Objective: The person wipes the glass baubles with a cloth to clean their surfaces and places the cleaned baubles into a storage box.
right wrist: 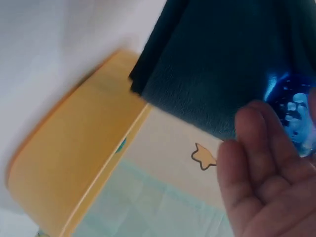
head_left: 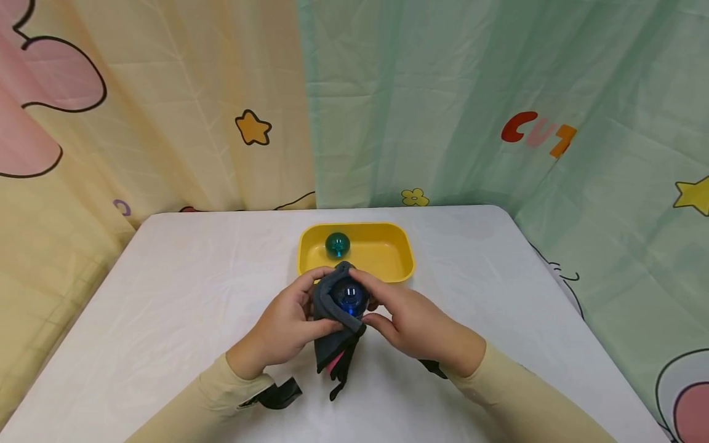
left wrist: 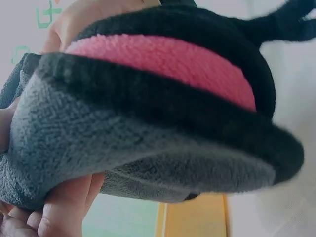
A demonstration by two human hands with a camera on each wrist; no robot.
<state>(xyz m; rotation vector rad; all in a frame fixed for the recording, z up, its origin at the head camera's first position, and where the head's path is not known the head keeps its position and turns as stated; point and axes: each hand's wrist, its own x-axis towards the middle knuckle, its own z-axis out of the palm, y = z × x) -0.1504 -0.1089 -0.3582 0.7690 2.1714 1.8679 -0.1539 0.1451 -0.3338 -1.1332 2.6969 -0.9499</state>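
Note:
In front of the yellow tray, my left hand (head_left: pixel 282 323) grips a dark grey plush cloth (head_left: pixel 331 346) with black edging, thumb in front and fingers behind. The cloth wraps around the left side of a clear blue ball (head_left: pixel 351 298). My right hand (head_left: pixel 412 323) holds the ball from the right, with thumb below and fingers above and behind. Seen from the left wrist, a pink fleece part (left wrist: pixel 173 61) shows between black edges, and black strips hang from it. The right wrist view shows the ball (right wrist: pixel 298 116) partly cut off beside the fingers.
A yellow tray (head_left: pixel 382 249) stands just beyond the hands, with a clear green ball (head_left: pixel 337 245) in its left half. Both stand on a white-covered table (head_left: pixel 210 295). Printed curtains (head_left: pixel 443 111) close off the back and sides.

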